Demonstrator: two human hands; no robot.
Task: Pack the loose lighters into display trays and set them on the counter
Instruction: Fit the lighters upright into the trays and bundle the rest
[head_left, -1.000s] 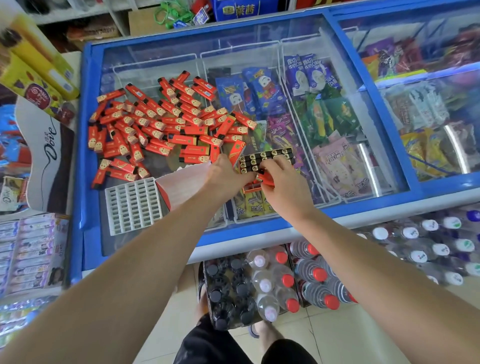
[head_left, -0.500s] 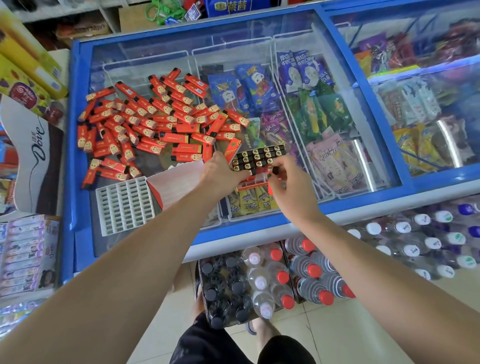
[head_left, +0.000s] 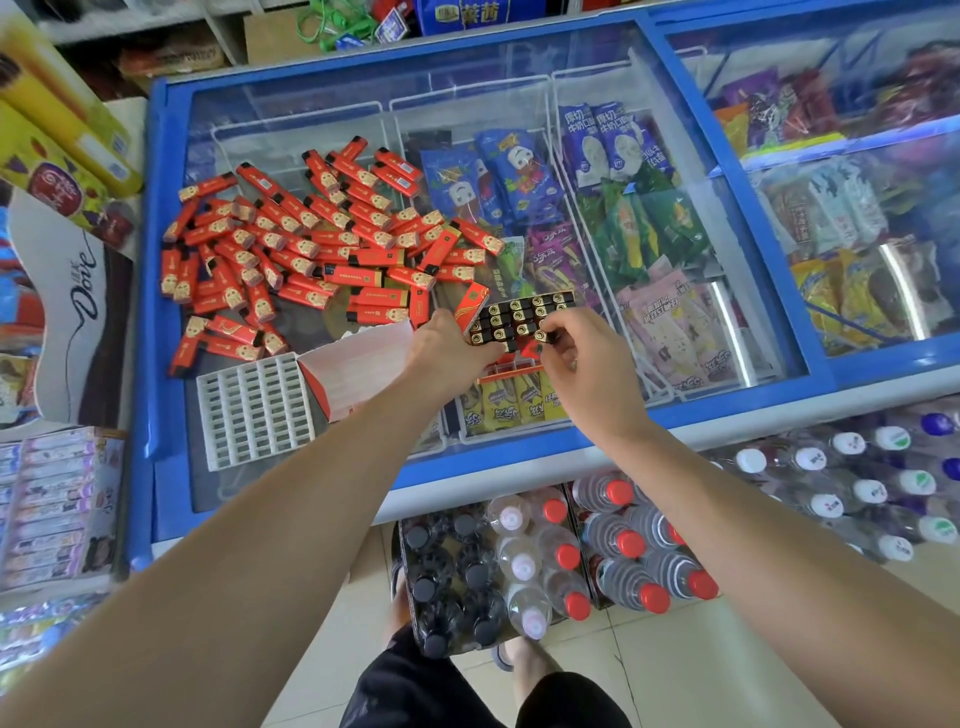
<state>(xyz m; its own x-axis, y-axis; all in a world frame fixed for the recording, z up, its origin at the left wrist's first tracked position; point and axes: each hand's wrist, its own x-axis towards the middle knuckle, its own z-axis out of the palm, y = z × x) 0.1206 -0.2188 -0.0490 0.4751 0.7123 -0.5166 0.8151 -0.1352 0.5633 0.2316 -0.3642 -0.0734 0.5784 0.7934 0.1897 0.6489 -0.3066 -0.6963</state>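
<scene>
Just right of the frame's centre, a partly filled red display tray (head_left: 511, 366) is held above the glass lid of the blue-framed chest freezer (head_left: 779, 374), with the black-and-gold tops of the lighters already packed into it (head_left: 519, 319) standing in tight rows. The tray is gripped at its left end by the left hand (head_left: 449, 345), whose fingers are curled round that edge, presumably so that the tray is kept steady while it is filled. At the tray's right front corner the right hand (head_left: 582, 364) is set, its fingertips (head_left: 550, 332) pinched together on the top of one lighter; this is judged to be a lighter being pressed into its slot, though how deep it sits cannot be told.

To the upper left of the tray, a large heap of loose red lighters with gold printed labels (head_left: 311, 244) is spread flat on the glass, within easy reach of either hand, so most of the packing is judged to be left.

Lower left of the heap, a white plastic grid insert with rows of small rectangular cells (head_left: 254, 405) lies flat on the lid, and a red-and-white cardboard box flap (head_left: 358, 366) is seen just beside it, partly under the left forearm; both are probably waiting to be used for a further tray.

Beneath the glass, packaged ice creams are visible. On the floor at the bottom of the frame, shrink-wrapped packs of bottles with red and white caps (head_left: 571, 561) are stacked against the freezer's front.
</scene>
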